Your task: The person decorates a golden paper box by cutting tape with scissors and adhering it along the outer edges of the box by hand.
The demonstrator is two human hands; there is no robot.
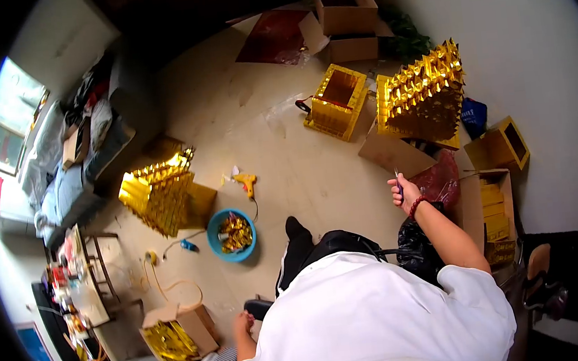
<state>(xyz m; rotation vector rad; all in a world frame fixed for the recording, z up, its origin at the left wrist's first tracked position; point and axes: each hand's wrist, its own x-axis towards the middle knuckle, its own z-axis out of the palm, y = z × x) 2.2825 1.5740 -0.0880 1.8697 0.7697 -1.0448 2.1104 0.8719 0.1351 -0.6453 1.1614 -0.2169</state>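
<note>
My right hand (405,190) is closed round a small tool (399,182) with a thin metal tip and a dark purple handle; its exact kind is too small to tell. It hovers over the right side of the floor, near a brown cardboard flap (392,151) and a dark red plastic bag (438,180). Low beside my body, my left hand (245,322) has its fingers curled next to a black padded seat (256,308). Whatever it may hold is hidden. A gold foil box (338,102) and a gold spiky-roofed model (423,94) stand beyond my right hand.
A blue basin (234,255) of gold foil pieces sits ahead, near a yellow glue gun (246,183) with its cord. Another gold roofed model (165,192) stands at left. Cardboard boxes (199,328) hold gold sheets. A sofa (86,165) and cluttered table (84,291) line the left.
</note>
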